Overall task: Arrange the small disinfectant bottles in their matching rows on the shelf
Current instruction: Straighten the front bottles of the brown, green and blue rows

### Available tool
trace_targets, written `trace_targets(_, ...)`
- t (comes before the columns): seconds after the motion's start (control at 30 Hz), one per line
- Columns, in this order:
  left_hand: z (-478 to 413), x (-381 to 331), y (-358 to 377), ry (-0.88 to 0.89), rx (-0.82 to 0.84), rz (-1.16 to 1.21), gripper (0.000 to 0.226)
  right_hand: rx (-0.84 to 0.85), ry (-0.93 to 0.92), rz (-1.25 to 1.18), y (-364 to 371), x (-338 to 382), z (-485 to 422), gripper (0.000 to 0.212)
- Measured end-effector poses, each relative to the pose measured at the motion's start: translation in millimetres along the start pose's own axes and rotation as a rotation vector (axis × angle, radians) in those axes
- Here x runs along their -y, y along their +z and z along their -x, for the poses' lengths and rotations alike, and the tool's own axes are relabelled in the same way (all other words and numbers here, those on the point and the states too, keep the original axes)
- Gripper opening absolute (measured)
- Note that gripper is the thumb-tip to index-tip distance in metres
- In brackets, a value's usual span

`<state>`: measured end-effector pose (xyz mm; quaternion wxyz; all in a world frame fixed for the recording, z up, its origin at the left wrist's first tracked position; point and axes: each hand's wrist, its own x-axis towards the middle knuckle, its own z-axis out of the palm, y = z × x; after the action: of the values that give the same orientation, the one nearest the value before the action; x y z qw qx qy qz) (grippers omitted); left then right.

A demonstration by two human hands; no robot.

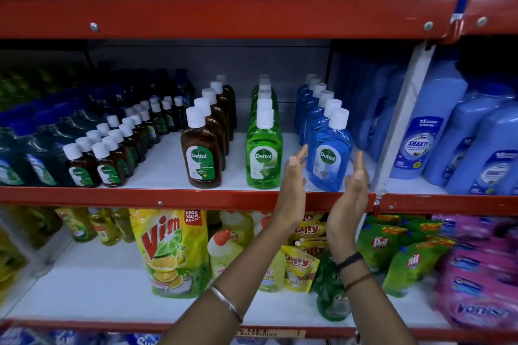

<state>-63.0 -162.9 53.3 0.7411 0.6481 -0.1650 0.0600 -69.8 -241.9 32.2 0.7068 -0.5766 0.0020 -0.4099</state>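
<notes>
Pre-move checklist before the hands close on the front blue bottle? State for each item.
1. Both hands empty: ok. Left hand and right hand are open, palms facing each other.
2. Hands flank the front blue bottle: ok, one on each side, not yet touching.
3. Bottle upright, label forward: ok.
4. Blue row behind it straight: ok.
5. Clearance to the green bottle beside the left hand: ok, a gap shows.
6. Bottle base fully on the shelf edge: cannot tell, hands hide part of it.
</notes>
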Motion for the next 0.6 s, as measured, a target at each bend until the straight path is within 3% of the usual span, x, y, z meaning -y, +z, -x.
trace_targets(0.13, -25.3, -6.3, 12.5, -0.11, 0.006, -0.01, 0.142, 0.08, 0.089, 0.042, -6.6, -1.6, -9.8, 0.054)
trace_targets(0.2, -33.6, -4.7, 16.7, -0.136, -0.009, -0.016, 0.153, 0.115, 0.13, 0.044, -7.9, -1.2, -10.9, 0.062)
trace_targets(0.6, -41.6, 13.3, 13.1, -0.107, -0.054, -0.1, 0.135, 0.225, 0.319, 0.013, -22.0, 6.7, -46.9, 0.078)
